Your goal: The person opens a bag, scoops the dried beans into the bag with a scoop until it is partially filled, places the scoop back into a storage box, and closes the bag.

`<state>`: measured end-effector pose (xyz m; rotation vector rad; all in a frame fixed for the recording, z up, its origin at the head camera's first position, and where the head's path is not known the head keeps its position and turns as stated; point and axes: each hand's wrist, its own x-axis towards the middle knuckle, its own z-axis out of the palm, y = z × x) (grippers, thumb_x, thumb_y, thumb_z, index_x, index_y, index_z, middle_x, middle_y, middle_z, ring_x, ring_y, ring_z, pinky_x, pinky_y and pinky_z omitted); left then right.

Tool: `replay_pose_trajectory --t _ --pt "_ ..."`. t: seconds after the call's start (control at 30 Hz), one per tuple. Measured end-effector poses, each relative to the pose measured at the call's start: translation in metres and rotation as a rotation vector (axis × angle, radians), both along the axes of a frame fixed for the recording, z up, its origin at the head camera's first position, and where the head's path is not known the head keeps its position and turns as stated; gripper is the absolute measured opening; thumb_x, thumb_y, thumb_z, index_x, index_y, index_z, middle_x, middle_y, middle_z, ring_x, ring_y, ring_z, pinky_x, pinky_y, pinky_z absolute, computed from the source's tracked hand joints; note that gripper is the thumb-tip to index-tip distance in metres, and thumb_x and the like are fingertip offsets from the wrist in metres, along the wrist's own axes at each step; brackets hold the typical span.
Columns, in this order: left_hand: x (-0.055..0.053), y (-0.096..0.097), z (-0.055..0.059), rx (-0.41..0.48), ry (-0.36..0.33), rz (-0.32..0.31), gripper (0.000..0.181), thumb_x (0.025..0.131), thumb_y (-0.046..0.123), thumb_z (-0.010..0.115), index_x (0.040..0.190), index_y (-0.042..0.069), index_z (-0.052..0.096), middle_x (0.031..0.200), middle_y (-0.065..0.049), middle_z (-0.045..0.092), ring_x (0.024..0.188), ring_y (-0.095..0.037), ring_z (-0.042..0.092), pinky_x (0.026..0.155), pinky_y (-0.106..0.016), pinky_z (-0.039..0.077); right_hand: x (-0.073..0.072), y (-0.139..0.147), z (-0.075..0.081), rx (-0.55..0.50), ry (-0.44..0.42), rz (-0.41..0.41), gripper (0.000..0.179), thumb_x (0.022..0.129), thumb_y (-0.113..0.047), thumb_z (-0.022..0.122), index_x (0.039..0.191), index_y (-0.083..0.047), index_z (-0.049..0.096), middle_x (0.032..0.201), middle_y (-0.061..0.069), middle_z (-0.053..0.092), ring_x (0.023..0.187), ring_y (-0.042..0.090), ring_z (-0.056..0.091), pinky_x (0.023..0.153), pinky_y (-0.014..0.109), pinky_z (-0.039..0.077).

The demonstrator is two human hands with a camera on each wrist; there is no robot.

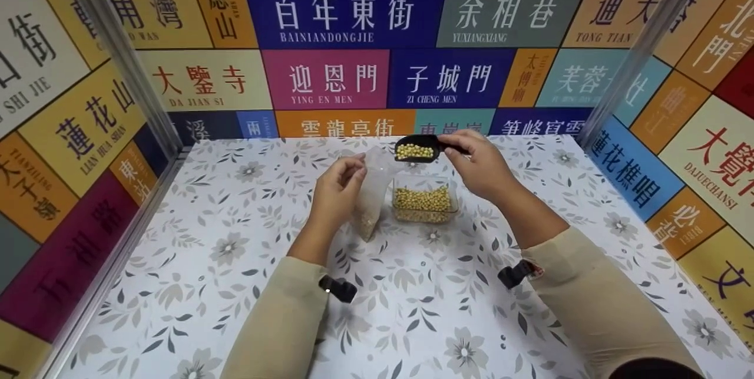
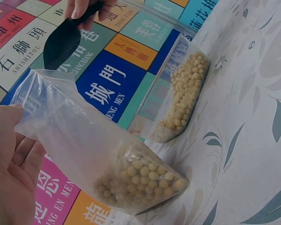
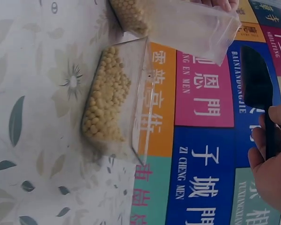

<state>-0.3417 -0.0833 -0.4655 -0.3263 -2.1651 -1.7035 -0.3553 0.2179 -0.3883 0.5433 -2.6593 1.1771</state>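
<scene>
My right hand (image 1: pixel 480 165) grips the handle of a black scoop (image 3: pixel 256 77), which carries a heap of yellow soybeans (image 1: pixel 414 151). The scoop is raised, its front edge close to the mouth of a clear zip bag (image 2: pixel 79 126). Soybeans (image 2: pixel 150 180) fill the bottom of that bag, which stands upright on the table. With thumb and fingers my left hand (image 1: pixel 340 187) pinches the bag's upper edge. Right of the bag, below the scoop, a clear plastic box (image 1: pixel 425 217) holds more soybeans (image 3: pixel 105 103).
A white tablecloth (image 1: pixel 247 308) with grey flowers and leaves covers the table. Walls of coloured sign panels (image 1: pixel 347 7) stand behind it and on both sides, with clear corner posts (image 1: pixel 627 43). A dark rounded object (image 1: pixel 654 369) shows at the lower right edge.
</scene>
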Motion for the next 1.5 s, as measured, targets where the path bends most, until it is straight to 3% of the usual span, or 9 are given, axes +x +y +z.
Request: replay_pose_trajectory --t 0.37,0.57,0.8,0.93,1.23,1.5 --pt "0.0 -0.001 0.0 0.003 -0.004 -0.007 0.007 0.107 0.019 0.067 0.11 0.015 0.071 0.141 0.001 0.073 0.124 -0.014 0.072 0.107 -0.029 0.06 0.006 -0.023 0.009 0.242 0.285 0.086 0.034 0.11 -0.017 0.061 0.143 -0.015 0.069 0.135 0.008 0.069 0.132 0.034 0.059 0.113 0.055 0.049" --pt "0.0 -0.001 0.0 0.0 0.0 -0.007 0.006 0.106 0.019 0.068 0.11 0.015 0.071 0.14 0.002 0.073 0.122 -0.013 0.073 0.105 -0.031 0.061 0.006 -0.027 0.009 0.29 0.379 0.093 0.033 0.11 -0.016 0.061 0.141 -0.014 0.071 0.135 0.012 0.07 0.132 0.037 0.06 0.119 0.056 0.044" --pt "0.0 0.0 0.001 -0.002 0.013 -0.013 0.007 0.107 0.019 0.068 0.11 0.014 0.071 0.141 0.001 0.074 0.124 -0.014 0.073 0.106 -0.03 0.06 0.007 -0.025 0.007 0.278 0.473 0.095 0.03 0.109 -0.013 0.062 0.137 -0.011 0.073 0.132 0.014 0.071 0.129 0.039 0.062 0.118 0.056 0.045" --pt "0.0 0.0 0.0 -0.006 0.015 -0.01 0.007 0.107 0.019 0.068 0.109 0.014 0.071 0.14 0.0 0.074 0.126 -0.015 0.072 0.105 -0.03 0.06 0.007 -0.016 0.002 0.243 0.457 0.084 0.03 0.107 -0.011 0.064 0.135 -0.008 0.074 0.13 0.015 0.072 0.127 0.039 0.062 0.115 0.057 0.048" --pt "-0.001 0.0 -0.001 -0.001 0.021 -0.003 0.007 0.105 0.018 0.07 0.11 0.012 0.072 0.139 0.0 0.074 0.124 -0.015 0.073 0.104 -0.03 0.061 0.001 0.015 -0.015 0.161 0.244 -0.017 0.033 0.11 -0.015 0.06 0.141 -0.008 0.07 0.129 0.012 0.068 0.127 0.036 0.061 0.107 0.055 0.051" --pt "0.001 0.001 0.0 0.011 0.002 -0.002 0.006 0.105 0.017 0.07 0.11 0.014 0.072 0.14 0.001 0.074 0.123 -0.015 0.073 0.103 -0.029 0.061 -0.008 0.031 -0.038 0.243 0.095 -0.101 0.034 0.112 -0.018 0.056 0.144 -0.011 0.067 0.133 0.011 0.066 0.131 0.035 0.058 0.107 0.056 0.052"
